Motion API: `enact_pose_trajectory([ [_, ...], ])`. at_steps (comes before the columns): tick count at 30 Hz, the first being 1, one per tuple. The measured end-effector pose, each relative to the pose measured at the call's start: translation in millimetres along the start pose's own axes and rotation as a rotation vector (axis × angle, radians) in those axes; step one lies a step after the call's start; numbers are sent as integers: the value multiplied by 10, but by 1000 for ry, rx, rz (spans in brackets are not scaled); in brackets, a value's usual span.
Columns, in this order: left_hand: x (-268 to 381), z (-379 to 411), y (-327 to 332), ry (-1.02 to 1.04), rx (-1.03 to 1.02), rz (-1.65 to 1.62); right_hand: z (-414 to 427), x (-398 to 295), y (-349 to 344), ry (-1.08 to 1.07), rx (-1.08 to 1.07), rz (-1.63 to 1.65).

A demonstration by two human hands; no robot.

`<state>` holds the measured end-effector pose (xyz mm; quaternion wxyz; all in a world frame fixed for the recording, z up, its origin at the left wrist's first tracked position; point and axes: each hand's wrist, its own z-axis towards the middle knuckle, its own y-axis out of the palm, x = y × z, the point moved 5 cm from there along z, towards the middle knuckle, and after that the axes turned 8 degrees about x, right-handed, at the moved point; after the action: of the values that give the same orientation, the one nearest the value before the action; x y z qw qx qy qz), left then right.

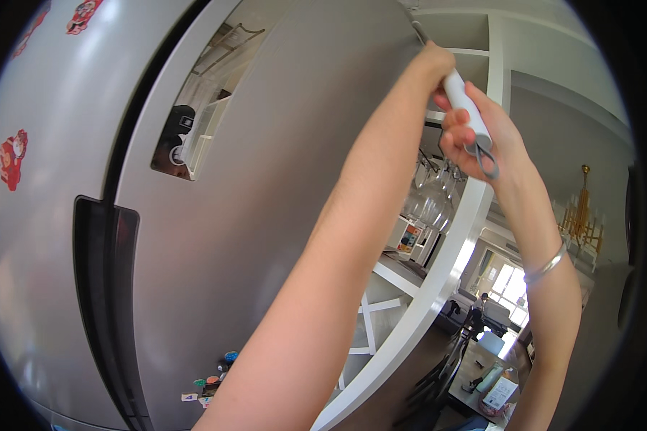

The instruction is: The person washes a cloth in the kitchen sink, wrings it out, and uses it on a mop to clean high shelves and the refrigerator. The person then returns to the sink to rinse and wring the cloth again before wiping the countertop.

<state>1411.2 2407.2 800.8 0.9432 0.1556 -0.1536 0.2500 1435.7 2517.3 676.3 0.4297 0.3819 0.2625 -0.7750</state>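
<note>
Both arms reach up beside the grey side face of a refrigerator [280, 134]. My left hand [438, 60] is wrapped around the upper part of a white pole-like handle [465, 105]. Lower down, my right hand [493, 121] grips the same handle near its end, fingers curled around it. A grey hanging loop [485, 161] dangles from that end. Beyond my left hand a thin grey shaft [420, 32] runs up along the refrigerator's top edge; whatever it ends in is hidden. A silver bangle [545, 264] circles my right forearm.
White shelving [453, 258] stands right beside the refrigerator, with stemmed glasses [431, 199] hanging inside. Red figure stickers [13, 160] and small magnets [210, 380] dot the refrigerator. A gold chandelier [582, 210] hangs at right, and a cluttered table [466, 372] stands below.
</note>
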Motion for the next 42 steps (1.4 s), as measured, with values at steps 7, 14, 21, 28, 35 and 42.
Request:
enact_pose_trajectory([
  [7,170,-232,-101,-92,5,-47,43,-93,85,-178,13,97],
  [14,144,-536,307,-205,-82,-273,-368,-66,-213,-249,79,232],
  [21,556,-887,1175,-164,-192,-353,-1259,-452,-578,-281,178,287],
  [28,1423,-1643,2361,-53,-318,-289,-2543,-1042,-1115,-334,147,352],
  [35,2149,-2439,3540,-21,-416,-428,-3900,-1545,-1619,-420,293,320],
  [42,2856,-2927,4051,23,-487,-659,-4710,-1996,-1583,-461,334,343],
])
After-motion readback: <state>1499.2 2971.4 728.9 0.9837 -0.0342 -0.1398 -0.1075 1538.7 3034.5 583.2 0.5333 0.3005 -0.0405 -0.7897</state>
